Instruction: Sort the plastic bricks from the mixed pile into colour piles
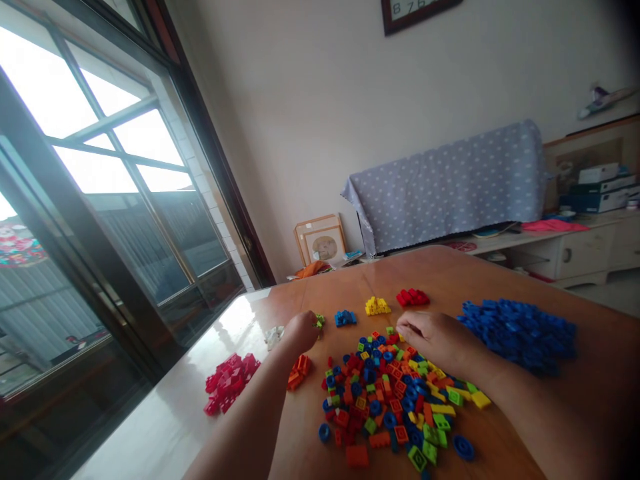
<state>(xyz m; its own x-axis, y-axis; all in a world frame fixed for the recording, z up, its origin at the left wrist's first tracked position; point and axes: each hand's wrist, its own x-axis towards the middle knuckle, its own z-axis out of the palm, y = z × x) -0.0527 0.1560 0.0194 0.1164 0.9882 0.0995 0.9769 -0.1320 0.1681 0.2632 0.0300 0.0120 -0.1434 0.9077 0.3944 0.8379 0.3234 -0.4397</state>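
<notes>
My left hand [302, 331] is closed beside a small group of green toy bricks [320, 321]; its fingertips are mostly hidden, so anything in them is out of sight. My right hand [425, 333] hovers at the far right edge of a mixed heap of toy bricks [380, 387], its fingers curled together, and I cannot make out what they hold. Red, orange, yellow, green and blue bricks and blue wheels make up that heap. Orange bricks [300, 371] lie just right of my left forearm, and white bricks [274, 337] left of the hand.
Sorted groups stand on the wooden table [480, 277]: pink bricks [231, 383], light blue bricks [345, 318], yellow bricks [377, 306], red bricks [413, 297]. A large pile of blue bricks [517, 333] lies to the right. Behind is a cloth-covered object [450, 187].
</notes>
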